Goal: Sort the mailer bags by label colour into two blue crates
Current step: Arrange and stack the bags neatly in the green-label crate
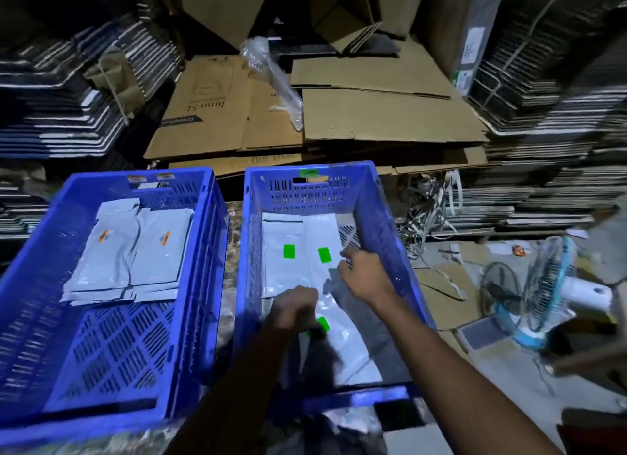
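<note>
Head view: both hands reach into the right crate (390, 224). The left hand (295, 307) and right hand (364, 273) grip a green-labelled mailer (342, 339) being laid down. Beyond it lie two green-labelled bags (288, 251); the left crate (207, 217) holds two orange-labelled bags (135, 247). Sorting seems underway; what remains is unclear.

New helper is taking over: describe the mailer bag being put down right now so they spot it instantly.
Find the right blue crate, the one holding green-labelled bags. Near its front lies a white mailer bag with both hands on it. Unlike the two flat bags behind, it sits crooked, its green label half hidden.
</note>
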Action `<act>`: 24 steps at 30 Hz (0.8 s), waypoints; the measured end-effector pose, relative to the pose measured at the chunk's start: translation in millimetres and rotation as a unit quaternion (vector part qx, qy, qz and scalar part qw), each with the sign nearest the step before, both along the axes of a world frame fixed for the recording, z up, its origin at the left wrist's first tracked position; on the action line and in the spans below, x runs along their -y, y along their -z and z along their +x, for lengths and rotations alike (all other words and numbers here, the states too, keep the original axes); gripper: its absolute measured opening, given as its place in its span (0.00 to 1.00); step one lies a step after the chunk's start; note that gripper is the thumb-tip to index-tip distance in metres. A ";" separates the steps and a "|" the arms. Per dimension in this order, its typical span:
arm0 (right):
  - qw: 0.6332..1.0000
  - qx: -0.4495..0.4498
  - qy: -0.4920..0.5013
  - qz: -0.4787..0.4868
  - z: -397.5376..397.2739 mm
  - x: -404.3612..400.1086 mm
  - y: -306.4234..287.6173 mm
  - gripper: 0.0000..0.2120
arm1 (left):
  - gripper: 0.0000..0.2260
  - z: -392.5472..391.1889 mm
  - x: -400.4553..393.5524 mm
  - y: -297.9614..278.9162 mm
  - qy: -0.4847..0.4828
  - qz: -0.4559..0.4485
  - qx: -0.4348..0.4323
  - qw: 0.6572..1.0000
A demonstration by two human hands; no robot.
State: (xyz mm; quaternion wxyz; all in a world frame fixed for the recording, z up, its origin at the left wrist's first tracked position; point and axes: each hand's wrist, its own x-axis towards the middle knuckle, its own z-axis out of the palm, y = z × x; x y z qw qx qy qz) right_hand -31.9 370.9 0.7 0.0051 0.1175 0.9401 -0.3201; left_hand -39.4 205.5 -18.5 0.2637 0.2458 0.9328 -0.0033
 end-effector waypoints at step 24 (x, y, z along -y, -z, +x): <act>0.994 0.002 0.034 -0.104 -27.7 -11.3 -1.6 0.22 | 0.12 -50.6 -7.0 22.7 -0.516 0.478 0.053 0.709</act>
